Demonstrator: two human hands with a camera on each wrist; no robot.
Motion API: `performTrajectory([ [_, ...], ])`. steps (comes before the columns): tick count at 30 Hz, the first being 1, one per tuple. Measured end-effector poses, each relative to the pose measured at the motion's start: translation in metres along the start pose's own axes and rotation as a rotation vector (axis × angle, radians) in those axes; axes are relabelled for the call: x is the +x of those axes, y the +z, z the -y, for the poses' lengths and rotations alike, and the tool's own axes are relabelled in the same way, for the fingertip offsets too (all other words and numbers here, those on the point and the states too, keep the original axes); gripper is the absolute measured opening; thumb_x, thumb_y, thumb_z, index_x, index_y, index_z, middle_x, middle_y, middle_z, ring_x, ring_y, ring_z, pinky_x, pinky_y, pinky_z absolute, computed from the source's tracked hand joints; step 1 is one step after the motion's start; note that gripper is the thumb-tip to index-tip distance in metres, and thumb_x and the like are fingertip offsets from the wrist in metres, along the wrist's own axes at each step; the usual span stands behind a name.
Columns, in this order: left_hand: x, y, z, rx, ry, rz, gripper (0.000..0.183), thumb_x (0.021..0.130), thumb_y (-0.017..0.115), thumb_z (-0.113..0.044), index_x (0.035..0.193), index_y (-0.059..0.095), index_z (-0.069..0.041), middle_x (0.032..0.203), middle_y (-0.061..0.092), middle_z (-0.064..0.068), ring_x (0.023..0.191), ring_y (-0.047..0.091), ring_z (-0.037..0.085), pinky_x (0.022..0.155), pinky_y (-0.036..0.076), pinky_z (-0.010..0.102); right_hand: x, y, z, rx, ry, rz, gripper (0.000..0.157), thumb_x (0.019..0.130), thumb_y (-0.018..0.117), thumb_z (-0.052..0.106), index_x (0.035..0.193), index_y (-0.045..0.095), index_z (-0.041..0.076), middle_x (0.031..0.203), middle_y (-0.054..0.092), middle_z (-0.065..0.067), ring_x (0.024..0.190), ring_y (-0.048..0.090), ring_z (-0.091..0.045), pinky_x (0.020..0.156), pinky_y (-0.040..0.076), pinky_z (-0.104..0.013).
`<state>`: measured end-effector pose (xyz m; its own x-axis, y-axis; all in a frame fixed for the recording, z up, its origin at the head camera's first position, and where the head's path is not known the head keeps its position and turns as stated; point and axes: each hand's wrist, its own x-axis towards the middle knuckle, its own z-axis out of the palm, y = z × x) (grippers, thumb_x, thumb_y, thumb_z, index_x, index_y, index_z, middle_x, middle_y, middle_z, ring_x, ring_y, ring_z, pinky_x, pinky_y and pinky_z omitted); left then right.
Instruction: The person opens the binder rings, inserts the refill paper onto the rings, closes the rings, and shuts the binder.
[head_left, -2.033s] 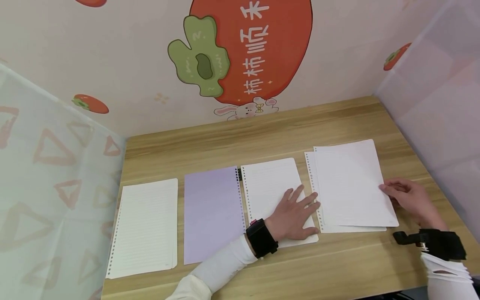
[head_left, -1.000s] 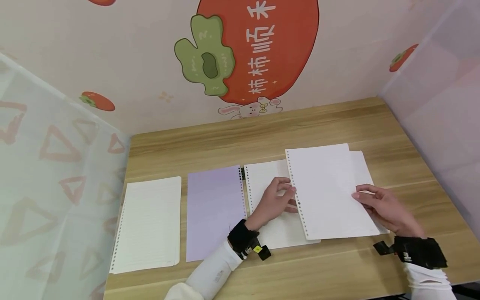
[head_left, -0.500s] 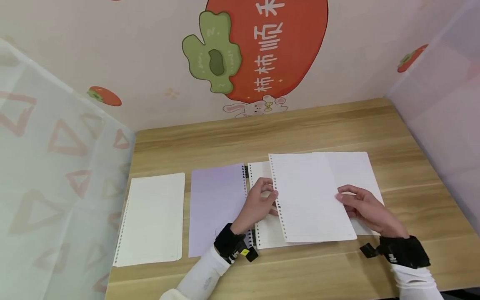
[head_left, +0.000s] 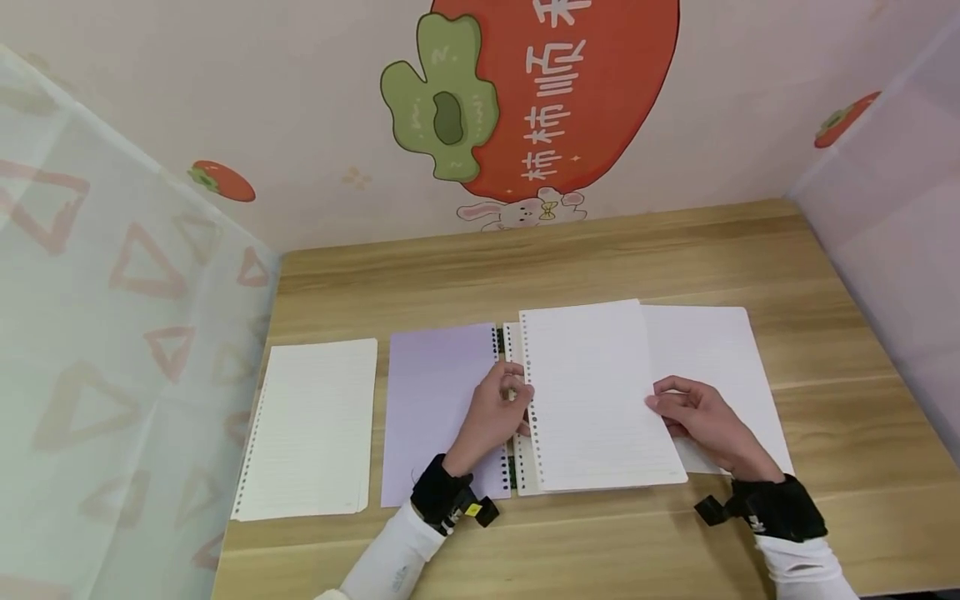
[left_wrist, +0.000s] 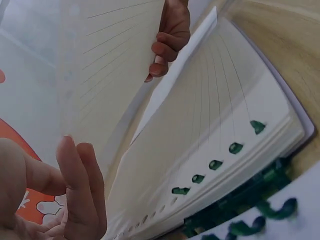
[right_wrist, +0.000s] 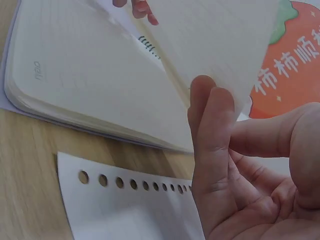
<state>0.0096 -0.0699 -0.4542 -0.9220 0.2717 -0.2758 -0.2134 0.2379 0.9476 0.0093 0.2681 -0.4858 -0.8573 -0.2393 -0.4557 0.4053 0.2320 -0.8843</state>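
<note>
A lined loose-leaf sheet [head_left: 588,400] with a punched left edge is held raised above the right-hand pages of a ring-binder notebook [left_wrist: 210,115]. My left hand [head_left: 489,414] pinches the sheet by its punched edge, while my right hand [head_left: 708,425] pinches the opposite edge. The notebook lies open, its purple cover [head_left: 435,400] to the left. In the left wrist view, green binder rings [left_wrist: 235,148] poke up through the holes of the notebook's pages. The sheet hides most of those pages in the head view.
More loose punched paper [head_left: 708,350] lies right of the notebook, partly under my right hand. A separate stack of lined sheets [head_left: 307,425] lies at the left of the wooden table [head_left: 465,275]. Printed walls [head_left: 300,108] enclose the table's back and sides.
My right hand has lifted the sheet off the paper at the right. My left hand, earlier flat on the notebook page, has taken its punched edge. Both hands have carried it left over the notebook.
</note>
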Motion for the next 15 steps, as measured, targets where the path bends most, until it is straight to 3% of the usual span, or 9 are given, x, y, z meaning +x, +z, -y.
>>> performTrajectory([
  [2, -0.006, -0.003, -0.008, 0.025, 0.003, -0.009, 0.043, 0.108, 0.051, -0.014, 0.146, 0.043, 0.002, 0.110, 0.067, 0.021, 0.074, 0.067, 0.050, 0.073, 0.059, 0.049, 0.002, 0.004, -0.001, -0.006, -0.010, -0.008, 0.045, 0.100, 0.066, 0.028, 0.122, 0.053, -0.008, 0.082, 0.075, -0.001, 0.069, 0.066, -0.010, 0.065, 0.056, -0.025],
  [4, -0.008, -0.006, -0.006, 0.045, 0.017, -0.019, 0.044, 0.108, 0.050, -0.014, 0.147, 0.042, 0.004, 0.109, 0.067, 0.022, 0.073, 0.066, 0.048, 0.070, 0.058, 0.046, 0.003, 0.008, -0.002, -0.017, -0.017, -0.018, 0.045, 0.100, 0.066, 0.029, 0.123, 0.054, -0.009, 0.080, 0.074, 0.000, 0.067, 0.063, -0.010, 0.064, 0.054, -0.024],
  [8, -0.004, -0.010, 0.014, 0.089, 0.069, -0.041, 0.045, 0.108, 0.052, -0.017, 0.147, 0.043, 0.003, 0.106, 0.067, 0.019, 0.069, 0.065, 0.039, 0.063, 0.053, 0.035, 0.006, 0.015, -0.004, -0.041, -0.032, -0.042, 0.045, 0.100, 0.067, 0.028, 0.124, 0.057, -0.009, 0.077, 0.072, 0.002, 0.066, 0.059, -0.009, 0.063, 0.051, -0.023],
  [12, 0.002, -0.014, 0.035, 0.198, 0.128, -0.094, 0.042, 0.108, 0.053, -0.024, 0.143, 0.048, -0.003, 0.104, 0.067, 0.008, 0.068, 0.060, 0.019, 0.063, 0.049, 0.030, 0.008, 0.020, -0.005, -0.051, -0.039, -0.048, 0.044, 0.100, 0.067, 0.027, 0.123, 0.058, -0.009, 0.073, 0.068, 0.004, 0.065, 0.055, -0.007, 0.061, 0.049, -0.022],
  [15, 0.004, -0.018, 0.039, 0.280, 0.180, -0.144, 0.036, 0.107, 0.054, -0.025, 0.138, 0.053, -0.005, 0.106, 0.065, 0.002, 0.070, 0.052, 0.012, 0.065, 0.045, 0.029, 0.010, 0.021, -0.005, -0.044, -0.032, -0.047, 0.043, 0.100, 0.066, 0.026, 0.124, 0.057, -0.009, 0.071, 0.065, 0.005, 0.064, 0.054, -0.007, 0.060, 0.047, -0.022],
])
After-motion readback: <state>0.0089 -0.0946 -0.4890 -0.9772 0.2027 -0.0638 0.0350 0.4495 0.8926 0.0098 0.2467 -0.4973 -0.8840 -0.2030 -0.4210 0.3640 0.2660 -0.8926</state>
